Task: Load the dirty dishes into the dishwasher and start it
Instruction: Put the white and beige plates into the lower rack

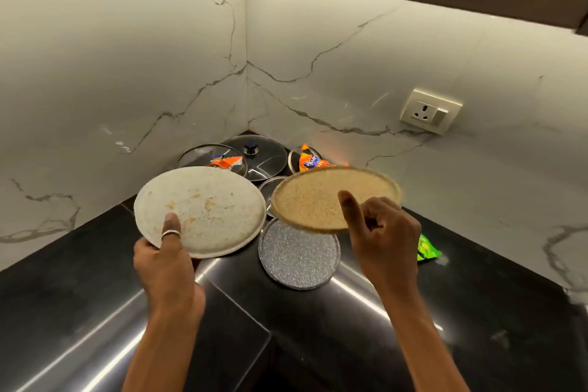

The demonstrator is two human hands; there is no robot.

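Plates (203,210) aloft (2, above counter (95,296))

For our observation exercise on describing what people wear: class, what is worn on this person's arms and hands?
The left forearm and right forearm are bare: no sleeves, watch or gloves in view. The left hand wears a silver ring on its thumb. The right hand shows no ring on its visible parts.

A home kitchen: black countertop (95,296), marble backsplash (95,73), pan lids (254,153).
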